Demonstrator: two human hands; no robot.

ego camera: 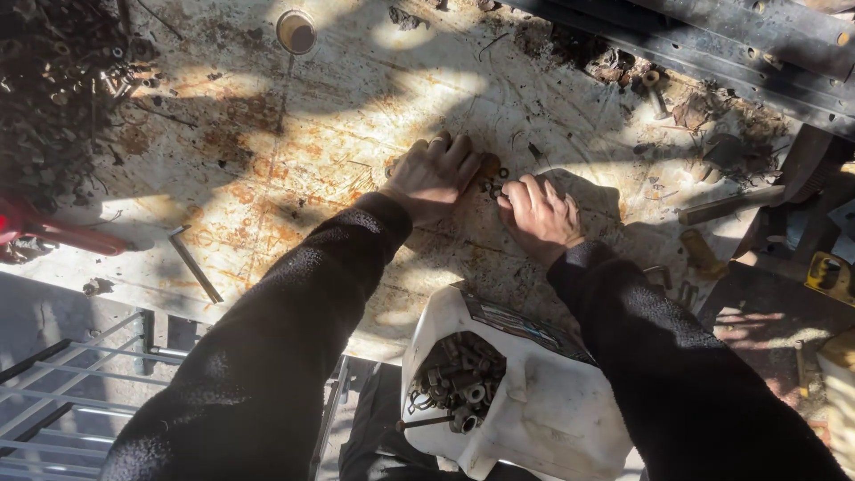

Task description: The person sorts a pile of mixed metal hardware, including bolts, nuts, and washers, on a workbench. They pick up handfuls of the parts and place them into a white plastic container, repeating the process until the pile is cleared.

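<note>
- Our left hand [434,174] lies palm down on the rusty tabletop [267,134], fingers curled over; whether it holds anything, we cannot tell.
- Our right hand [539,216] is bunched beside it, fingertips pinching at small nuts and washers [495,183] lying between both hands.
- Below, at the table edge, the cut-open white jug [525,401] sits full of bolts [456,383].

Hands: two, left hand [434,175], right hand [539,216]. White cut-open jug [525,410]: one, below the fingers. Small nuts [492,185] between the fingertips: perhaps three. L-shaped hex key [192,261]: one, left of the fingers.
</note>
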